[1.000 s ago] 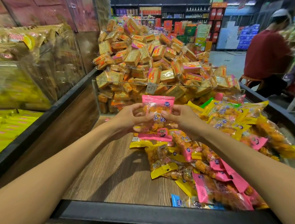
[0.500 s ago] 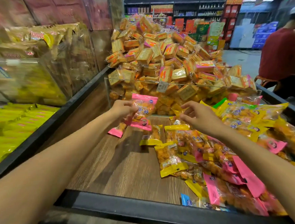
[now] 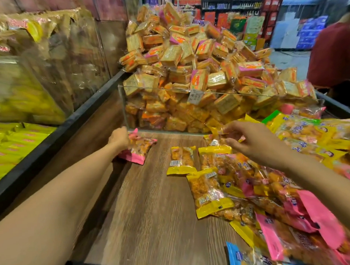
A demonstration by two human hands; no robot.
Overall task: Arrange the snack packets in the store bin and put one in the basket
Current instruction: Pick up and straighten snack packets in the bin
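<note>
The store bin [image 3: 151, 209] has a wood-grain floor and a black rim. My left hand [image 3: 118, 139] is stretched to its far left corner and grips a pink snack packet [image 3: 139, 149], which lies on the floor against the glass divider. My right hand [image 3: 250, 142] hovers with fingers apart over the loose pile of pink and yellow snack packets [image 3: 273, 190] filling the bin's right side; its fingertips are close to a packet, but I cannot tell if they touch. Two yellow packets [image 3: 181, 161] lie apart near the middle. No basket is visible.
A clear glass divider [image 3: 224, 94] closes the bin's far end, with a tall heap of orange cracker packs [image 3: 187, 57] behind it. Yellow packets [image 3: 14, 143] fill the bin to the left. A person in a red shirt [image 3: 333, 55] stands at the far right.
My hands have parted. The left carried the pink packet down to the bin's far left corner, and the right let go and moved right over the pile. The view moved closer.
</note>
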